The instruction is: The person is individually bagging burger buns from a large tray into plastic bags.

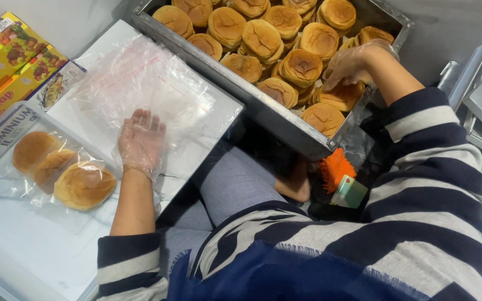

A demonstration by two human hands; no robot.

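Head view: left hand [140, 142] in a thin clear glove, fingers flat and spread, palm pressing the stack of clear zip bags [152, 92] on the white bench [34, 245], gripping nothing. Right hand [348, 66], also gloved, curled over a bun [341, 96] at the 4 o'clock corner of the metal tray [263, 111]; fingers look closed around its edge, but can't tell if it's lifted yet. Tray sits at 12–1 o'clock, full of browned buns stacked loosely. Filled bag [57, 167] with three buns lies at 9 o'clock of the left hand, boxes of wrap [6, 67] at 10 o'clock.

Judgement on doing it well: take buns by the rim, light pinch, they look soft and will dent. Keep the left palm anchoring the bags so one sheet peels off, not several. Orange brush [336, 167] near the tray corner at 5 o'clock, mind the sleeve [419, 128] dragging over it or the buns
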